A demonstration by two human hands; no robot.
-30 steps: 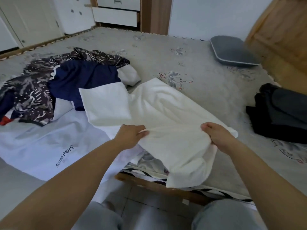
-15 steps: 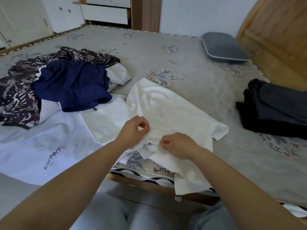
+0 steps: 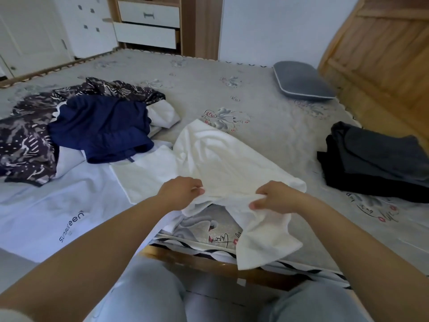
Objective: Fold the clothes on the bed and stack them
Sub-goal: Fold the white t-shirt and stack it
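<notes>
- White shirt (image 3: 222, 159): spread on the bed (image 3: 267, 94), near edge, one end hanging over it.
- My left hand (image 3: 180, 190) and right hand (image 3: 276, 196): both pinch its near hem.
- Unfolded clothes (image 3: 92, 126) lie left; dark folded stack (image 3: 376, 163) right.

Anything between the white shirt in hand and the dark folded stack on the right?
Nothing visible. Both hands, left hand and right hand, pinch the white cotton shirt at the bed's near edge. Only bare grey patterned bedcover lies between it and the folded dark grey and black stack.
</notes>
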